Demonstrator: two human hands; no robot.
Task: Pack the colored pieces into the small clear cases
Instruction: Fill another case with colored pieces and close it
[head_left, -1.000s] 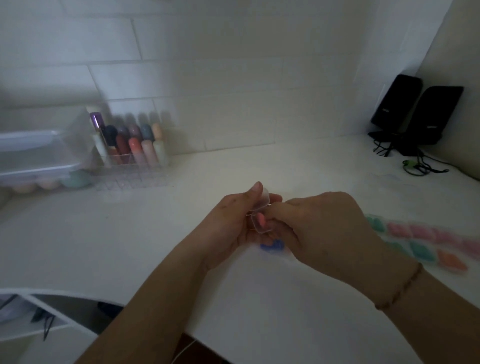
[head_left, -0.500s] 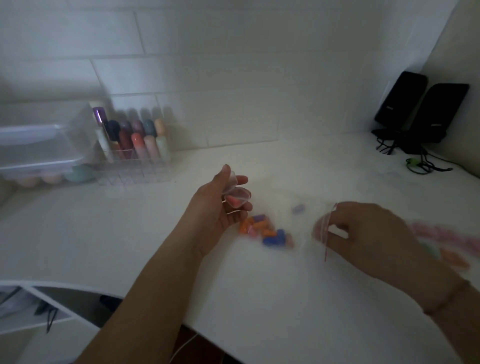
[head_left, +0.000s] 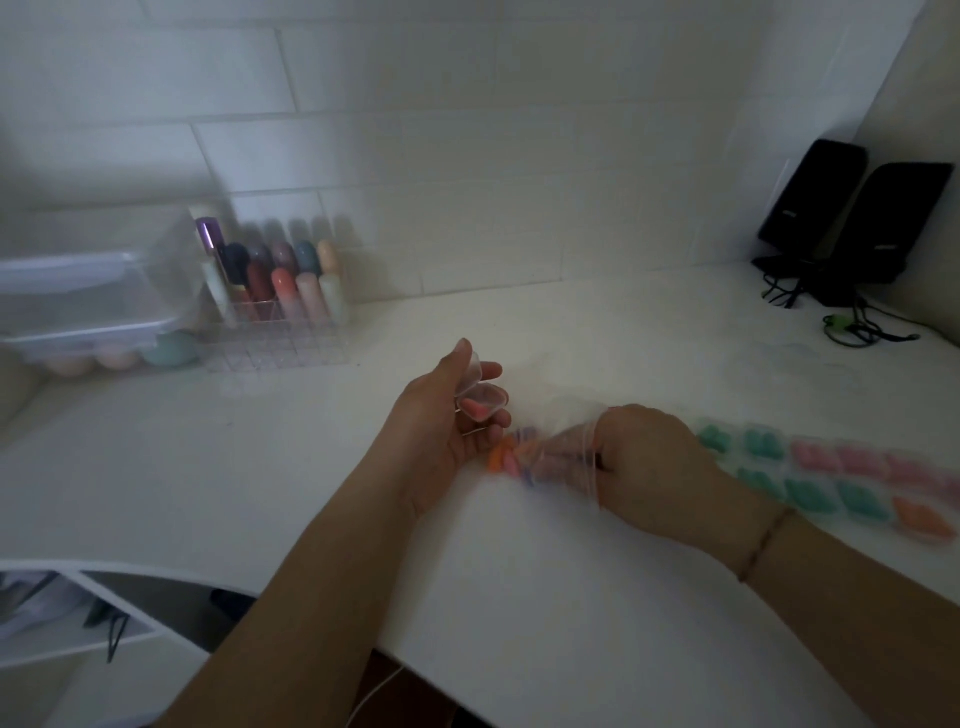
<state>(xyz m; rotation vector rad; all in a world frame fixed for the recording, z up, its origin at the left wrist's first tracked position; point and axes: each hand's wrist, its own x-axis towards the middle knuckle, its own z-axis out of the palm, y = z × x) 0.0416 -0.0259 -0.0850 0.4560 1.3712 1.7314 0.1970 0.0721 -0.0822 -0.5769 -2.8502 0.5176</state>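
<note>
Head view shows the job well under way, as I judge it: two rows of filled cases (head_left: 831, 475) lie on the surface (head_left: 311, 467) at right, teal, pink and orange showing through, well apart from the open case (head_left: 480, 397). That case sits pinched in the left hand (head_left: 441, 431), lid tipped up, something pink inside. Right hand (head_left: 644, 457) reaches into a thin clear bag (head_left: 566, 457), fingers hidden and blurred, so I cannot tell its grip. Loose pieces (head_left: 506, 460), orange and purple, small and rounded, lie in the bag just beside the left palm, waiting to be packed. Cases look like hard glossy plastic; the bag is soft film.
</note>
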